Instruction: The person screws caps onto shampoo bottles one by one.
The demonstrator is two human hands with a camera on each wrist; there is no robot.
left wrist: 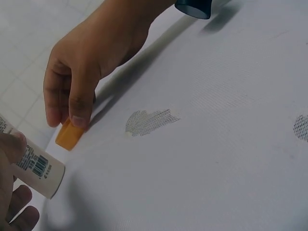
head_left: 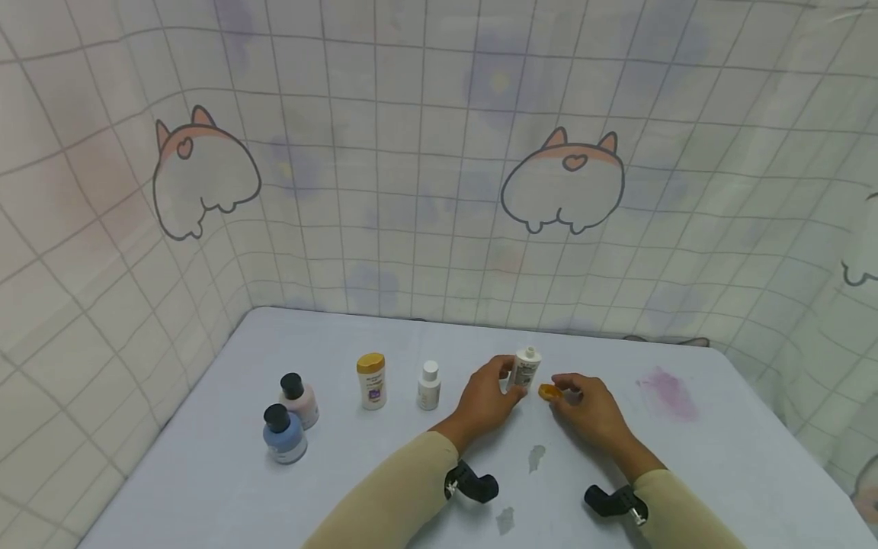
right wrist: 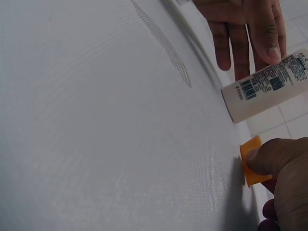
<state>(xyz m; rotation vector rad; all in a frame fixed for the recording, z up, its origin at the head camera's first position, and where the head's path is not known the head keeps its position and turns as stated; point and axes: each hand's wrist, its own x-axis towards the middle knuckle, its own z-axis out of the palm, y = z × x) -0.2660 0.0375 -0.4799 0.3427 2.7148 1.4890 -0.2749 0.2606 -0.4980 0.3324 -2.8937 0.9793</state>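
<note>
My left hand (head_left: 489,398) grips a white bottle (head_left: 524,369) by its side, its capless narrow neck pointing up. Printed text and a barcode show on the bottle (right wrist: 272,86) in the right wrist view. Just to the right, my right hand (head_left: 591,412) pinches an orange cap (head_left: 549,392) between thumb and fingers, low over the table. In the left wrist view the cap (left wrist: 70,135) stands a short gap from the bottle's base (left wrist: 45,175). The fingers behind the bottle are partly hidden.
Left of my hands stand a small white bottle (head_left: 429,386), a white bottle with an orange cap (head_left: 372,381), a pink bottle (head_left: 299,402) and a blue bottle (head_left: 284,435) with black caps. The white table (head_left: 329,496) has grey patches and a pink stain (head_left: 670,394). A patterned curtain (head_left: 439,168) hangs behind.
</note>
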